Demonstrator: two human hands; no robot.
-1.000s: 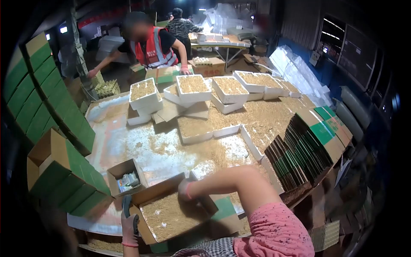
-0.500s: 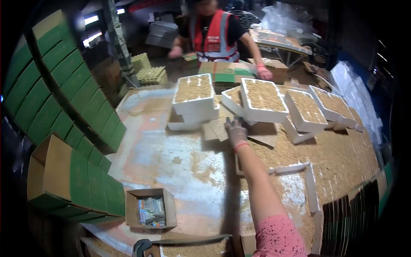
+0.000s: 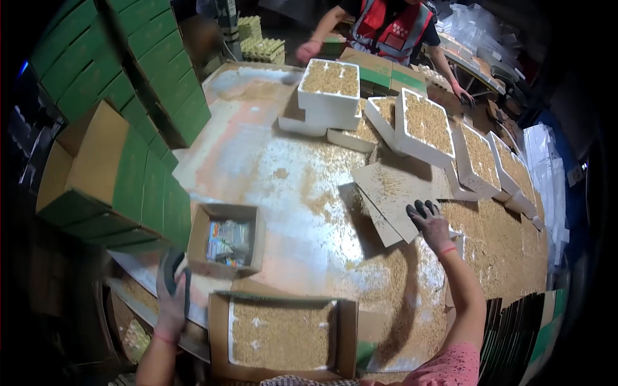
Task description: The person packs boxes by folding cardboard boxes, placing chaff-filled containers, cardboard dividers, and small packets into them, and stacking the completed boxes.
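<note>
My right hand (image 3: 430, 226), gloved with dark fingertips, grips the near right corner of flat cardboard sheets (image 3: 393, 186) that lie tilted over the table. Loose brown grains are scattered on the top sheet. My left hand (image 3: 172, 289) is raised beside the small carton (image 3: 257, 248) of plastic packets, fingers apart and holding nothing. Directly before me an open cardboard box (image 3: 219, 334) contains a white foam tray filled with brown grains (image 3: 280, 334).
White foam boxes of grains (image 3: 329, 106) stand along the table's far side. Green cartons (image 3: 151, 186) are stacked at left, folded cartons (image 3: 521, 331) at right. Across the table (image 3: 257, 161), a person in a red vest (image 3: 393, 29) has both arms spread.
My right hand has come nearer with the cardboard sheets, which were partly under the foam boxes. My left hand has left the near box's edge and risen. The view has shifted.
</note>
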